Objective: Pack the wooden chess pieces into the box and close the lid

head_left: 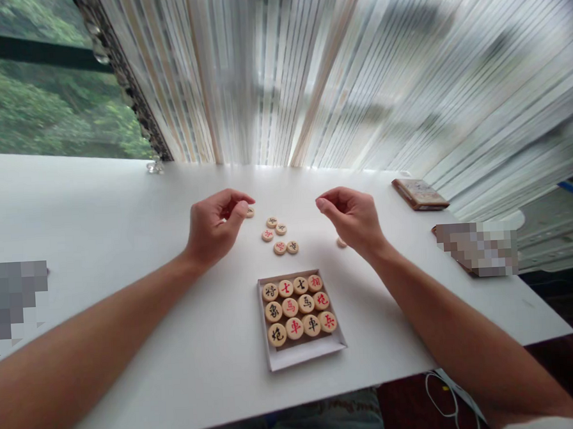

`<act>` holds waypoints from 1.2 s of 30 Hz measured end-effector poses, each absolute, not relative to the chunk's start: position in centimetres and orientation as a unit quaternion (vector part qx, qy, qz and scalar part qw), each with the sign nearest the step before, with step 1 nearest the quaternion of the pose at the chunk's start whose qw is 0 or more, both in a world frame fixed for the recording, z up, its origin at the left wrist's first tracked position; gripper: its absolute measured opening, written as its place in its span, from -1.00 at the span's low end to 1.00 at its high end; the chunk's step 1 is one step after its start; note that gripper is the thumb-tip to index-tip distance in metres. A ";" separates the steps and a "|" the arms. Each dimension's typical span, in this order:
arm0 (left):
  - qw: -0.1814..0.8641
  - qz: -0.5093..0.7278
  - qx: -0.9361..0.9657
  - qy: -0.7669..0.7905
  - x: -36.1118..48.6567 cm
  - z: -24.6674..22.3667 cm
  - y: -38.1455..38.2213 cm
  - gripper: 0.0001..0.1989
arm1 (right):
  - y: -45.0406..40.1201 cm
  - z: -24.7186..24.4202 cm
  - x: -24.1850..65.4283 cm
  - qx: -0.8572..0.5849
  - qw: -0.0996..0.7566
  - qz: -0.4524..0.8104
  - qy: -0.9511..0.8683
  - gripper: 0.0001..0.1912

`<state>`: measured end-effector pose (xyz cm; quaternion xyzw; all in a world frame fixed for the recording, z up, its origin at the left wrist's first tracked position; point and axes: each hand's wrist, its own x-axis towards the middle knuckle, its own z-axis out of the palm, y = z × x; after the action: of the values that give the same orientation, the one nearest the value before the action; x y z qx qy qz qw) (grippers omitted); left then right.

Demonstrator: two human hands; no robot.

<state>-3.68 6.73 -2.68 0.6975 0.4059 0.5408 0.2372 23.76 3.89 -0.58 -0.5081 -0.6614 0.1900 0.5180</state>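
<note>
My left hand (218, 226) is over the table with its fingers curled and the thumb close to them. A Chinese chess piece (250, 212) shows just past that thumb, partly covered; whether it is gripped I cannot tell. Opposite, my right hand (352, 216) has thumb and forefinger pinched together, and anything between them is hidden. Another piece (341, 242) lies below that hand, partly hidden. Several round wooden pieces (279, 247) with red or black characters lie between my hands. Nearer me, a shallow white box (307, 354) holds rows of the same pieces, face up.
A brown box (420, 194) lies at the table's far right, with another flat item (480, 252), partly blurred out, nearer me. String curtains (269, 74) hang along the far edge. A glass ornament (154, 167) stands at the back left. White cables (442, 395) hang below the front edge.
</note>
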 end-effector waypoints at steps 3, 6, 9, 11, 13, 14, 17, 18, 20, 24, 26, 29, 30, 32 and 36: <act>0.203 0.522 0.723 0.405 -3.5 -2.9 6.4 -0.75 | 3.3 -2.5 24.1 -0.520 0.485 0.151 -0.687 -0.83; 0.172 0.489 0.759 0.395 -3.2 -3.1 5.9 -0.75 | 2.3 -3.3 24.5 -0.513 0.464 0.104 -0.715 -0.86; 0.137 0.465 0.785 0.386 -2.9 -3.1 5.5 -0.76 | 2.2 -3.5 24.5 -0.493 0.446 0.093 -0.741 -0.88; 0.128 0.460 0.789 0.387 -3.0 -3.1 5.4 -0.77 | 2.3 -3.6 24.5 -0.490 0.444 0.093 -0.744 -0.87; 0.134 0.461 0.785 0.392 -3.1 -3.1 5.5 -0.78 | 2.5 -3.7 24.6 -0.501 0.459 0.103 -0.727 -0.84; 0.140 0.463 0.782 0.394 -3.1 -3.1 5.5 -0.78 | 2.6 -3.7 24.7 -0.508 0.473 0.113 -0.711 -0.82; 0.167 0.468 0.773 0.395 -3.3 -3.0 5.8 -0.80 | 2.9 -3.6 25.0 -0.508 0.540 0.174 -0.647 -0.73; 0.177 0.471 0.769 0.395 -3.3 -3.0 5.8 -0.81 | 3.1 -3.6 25.1 -0.500 0.564 0.201 -0.625 -0.70; 0.198 0.477 0.758 0.398 -3.3 -2.9 5.9 -0.81 | 3.4 -3.4 25.2 -0.484 0.603 0.248 -0.584 -0.68; 0.240 0.489 0.730 0.413 -3.4 -2.9 6.1 -0.81 | 4.1 -3.3 25.5 -0.468 0.644 0.289 -0.532 -0.68; 0.254 0.494 0.719 0.417 -3.4 -2.9 6.1 -0.81 | 4.4 -3.4 25.7 -0.473 0.646 0.281 -0.529 -0.74; 0.261 0.495 0.716 0.417 -3.4 -3.0 6.2 -0.82 | 4.2 -3.7 25.7 -0.504 0.588 0.240 -0.586 -0.85; 0.261 0.493 0.718 0.416 -3.4 -3.0 6.2 -0.83 | 4.0 -3.8 25.6 -0.508 0.554 0.221 -0.621 -0.87; 0.258 0.488 0.725 0.412 -3.4 -3.0 6.2 -0.84 | 3.5 -3.8 25.2 -0.488 0.482 0.185 -0.704 -0.88; 0.263 0.487 0.725 0.410 -3.4 -3.3 6.4 -0.83 | 2.6 -3.7 24.5 -0.412 0.387 0.151 -0.811 -0.85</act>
<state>-3.38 6.44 -3.31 0.7247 0.4104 0.4872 0.2626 24.54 2.61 -3.68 -0.4116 -0.8112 0.1514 0.3867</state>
